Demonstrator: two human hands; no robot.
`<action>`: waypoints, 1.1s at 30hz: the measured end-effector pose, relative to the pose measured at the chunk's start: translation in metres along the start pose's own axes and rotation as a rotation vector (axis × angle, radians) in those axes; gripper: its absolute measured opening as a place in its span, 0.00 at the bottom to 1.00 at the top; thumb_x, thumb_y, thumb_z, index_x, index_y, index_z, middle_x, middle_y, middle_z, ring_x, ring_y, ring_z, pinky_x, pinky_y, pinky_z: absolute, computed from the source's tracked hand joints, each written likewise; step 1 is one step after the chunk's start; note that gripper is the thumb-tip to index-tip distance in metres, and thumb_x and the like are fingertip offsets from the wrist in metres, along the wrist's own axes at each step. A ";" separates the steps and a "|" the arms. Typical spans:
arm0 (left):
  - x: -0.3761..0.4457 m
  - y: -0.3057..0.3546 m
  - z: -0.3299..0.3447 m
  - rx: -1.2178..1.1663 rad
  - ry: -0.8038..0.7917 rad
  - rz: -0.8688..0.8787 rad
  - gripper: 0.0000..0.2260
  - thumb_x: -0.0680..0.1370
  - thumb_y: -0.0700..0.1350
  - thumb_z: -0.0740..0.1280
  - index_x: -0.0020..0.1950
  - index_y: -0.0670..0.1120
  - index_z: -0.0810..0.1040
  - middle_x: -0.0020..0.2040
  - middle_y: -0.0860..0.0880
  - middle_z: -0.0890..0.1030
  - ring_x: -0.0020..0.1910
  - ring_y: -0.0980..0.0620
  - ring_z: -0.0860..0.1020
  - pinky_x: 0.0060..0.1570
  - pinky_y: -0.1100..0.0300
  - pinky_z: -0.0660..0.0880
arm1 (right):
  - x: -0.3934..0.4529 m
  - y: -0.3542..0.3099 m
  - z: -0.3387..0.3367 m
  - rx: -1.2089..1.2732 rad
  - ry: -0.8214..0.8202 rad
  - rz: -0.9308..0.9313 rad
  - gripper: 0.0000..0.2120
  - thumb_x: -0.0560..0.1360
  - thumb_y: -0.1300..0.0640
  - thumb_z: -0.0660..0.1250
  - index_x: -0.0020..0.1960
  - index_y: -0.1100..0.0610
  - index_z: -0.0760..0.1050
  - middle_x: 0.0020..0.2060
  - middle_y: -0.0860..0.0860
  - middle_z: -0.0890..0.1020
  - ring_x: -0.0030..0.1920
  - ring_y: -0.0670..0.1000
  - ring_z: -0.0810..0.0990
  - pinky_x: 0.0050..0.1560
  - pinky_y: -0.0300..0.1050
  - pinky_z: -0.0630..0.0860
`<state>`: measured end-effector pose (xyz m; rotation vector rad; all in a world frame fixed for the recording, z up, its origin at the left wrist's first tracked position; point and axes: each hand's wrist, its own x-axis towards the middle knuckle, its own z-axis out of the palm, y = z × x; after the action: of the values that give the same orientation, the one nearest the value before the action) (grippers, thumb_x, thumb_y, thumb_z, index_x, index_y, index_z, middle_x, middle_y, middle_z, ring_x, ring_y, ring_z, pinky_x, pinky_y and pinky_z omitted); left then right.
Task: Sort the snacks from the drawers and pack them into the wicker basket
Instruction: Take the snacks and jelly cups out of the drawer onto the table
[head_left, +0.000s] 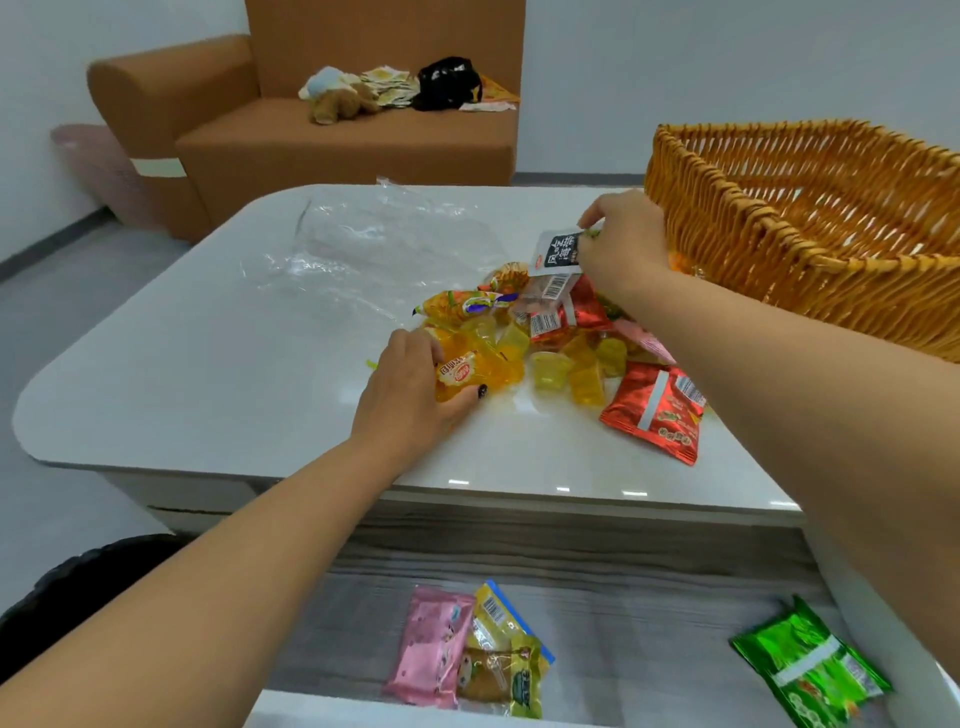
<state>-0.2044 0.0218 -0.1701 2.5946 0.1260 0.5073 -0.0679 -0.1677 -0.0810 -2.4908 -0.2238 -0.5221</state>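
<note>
**Head view: both hands in the snack pile**

Head view shows my left hand (415, 387) gripping an orange jelly cup (457, 376) on the white table (208, 374). My right hand (621, 244) pinches a grey packet (558, 254) beside the tilted wicker basket (810, 228). More snacks lie in the open drawer (623, 613).

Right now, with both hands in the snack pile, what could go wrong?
1. The wicker basket sits tilted, so packed snacks may slide out.
2. The red packet lies near the table edge above the open drawer; a sweep could knock it in.
3. The left hand could scatter loose jelly cups.
</note>
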 end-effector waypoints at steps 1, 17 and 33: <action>0.001 0.002 0.003 0.005 0.001 0.015 0.20 0.73 0.55 0.73 0.56 0.46 0.69 0.52 0.50 0.68 0.50 0.49 0.72 0.45 0.56 0.72 | -0.002 0.002 -0.001 -0.038 -0.030 -0.039 0.12 0.77 0.64 0.64 0.60 0.59 0.77 0.63 0.58 0.73 0.64 0.56 0.71 0.59 0.44 0.69; -0.037 0.014 -0.004 0.134 -0.151 0.361 0.37 0.75 0.67 0.51 0.77 0.46 0.55 0.78 0.45 0.53 0.78 0.48 0.47 0.74 0.42 0.45 | -0.211 0.123 -0.110 0.005 -0.404 -0.562 0.06 0.75 0.58 0.67 0.51 0.51 0.79 0.56 0.46 0.77 0.59 0.46 0.76 0.54 0.40 0.74; -0.119 0.022 0.037 0.437 -0.862 0.261 0.25 0.74 0.58 0.64 0.70 0.52 0.68 0.64 0.52 0.73 0.62 0.50 0.74 0.55 0.57 0.72 | -0.243 0.222 -0.068 -0.734 -1.210 -0.090 0.37 0.70 0.55 0.72 0.74 0.51 0.60 0.69 0.54 0.64 0.71 0.56 0.62 0.64 0.47 0.70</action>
<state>-0.3007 -0.0347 -0.2286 3.0177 -0.4382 -0.6509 -0.2501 -0.3991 -0.2424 -3.1723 -0.6848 1.1477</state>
